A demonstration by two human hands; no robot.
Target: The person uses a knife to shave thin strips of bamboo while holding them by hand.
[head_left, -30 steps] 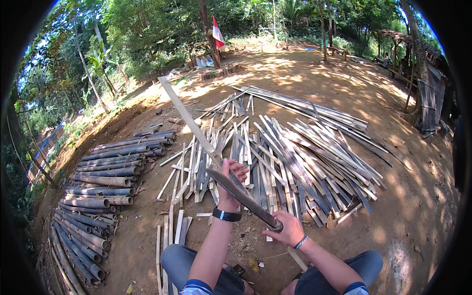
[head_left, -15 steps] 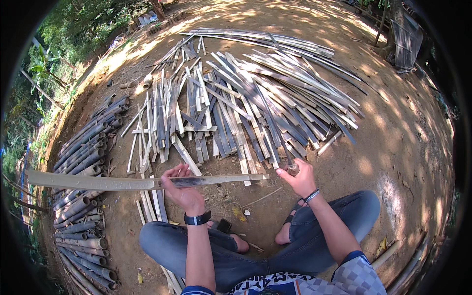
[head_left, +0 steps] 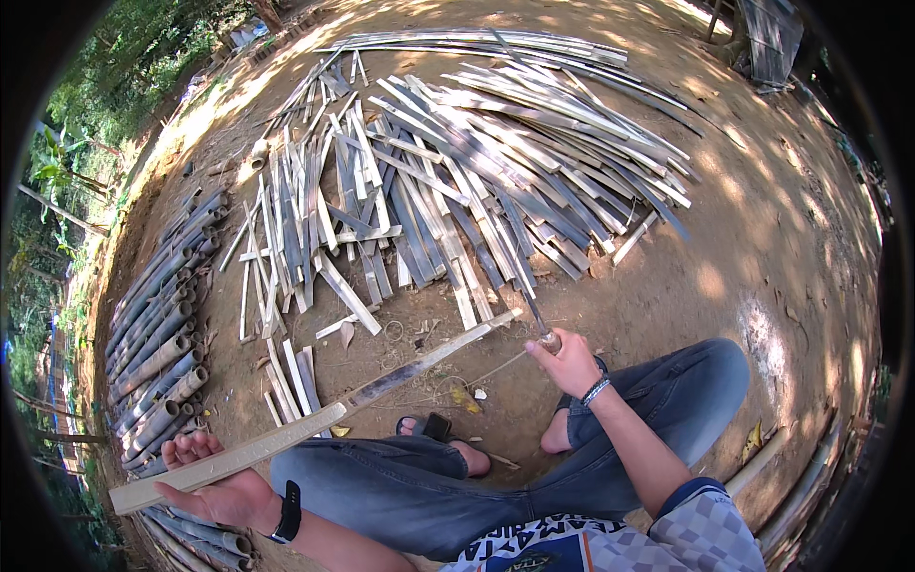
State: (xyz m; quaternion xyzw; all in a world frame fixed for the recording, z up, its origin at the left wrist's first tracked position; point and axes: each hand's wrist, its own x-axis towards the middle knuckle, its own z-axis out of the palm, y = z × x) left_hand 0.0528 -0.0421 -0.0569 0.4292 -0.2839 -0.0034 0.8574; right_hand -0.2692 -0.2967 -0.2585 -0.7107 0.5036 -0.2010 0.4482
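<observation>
A long pale bamboo strip (head_left: 400, 374), darker along its middle, slants from lower left up to the space before my knees. My left hand (head_left: 221, 481), palm up, is closed around its near end, with the thumb across the strip. In my right hand (head_left: 572, 360) is the brown handle of a knife (head_left: 537, 315); its thin dark blade points away from me. The strip's far tip lies close beside the blade; whether they touch I cannot tell. Part of the blade blends into the pile of bamboo strips (head_left: 424, 224) behind it.
Dark bamboo poles (head_left: 162, 353) lie stacked at the left. My crossed legs (head_left: 381, 486) rest on the dirt ground, with a dark phone-like object (head_left: 437, 426) by one foot. More poles (head_left: 796, 486) lie at the lower right.
My left hand has slid down and left along the strip to its near end. The strip has tilted from nearly level to slanting. My right hand with the knife has shifted slightly left and down.
</observation>
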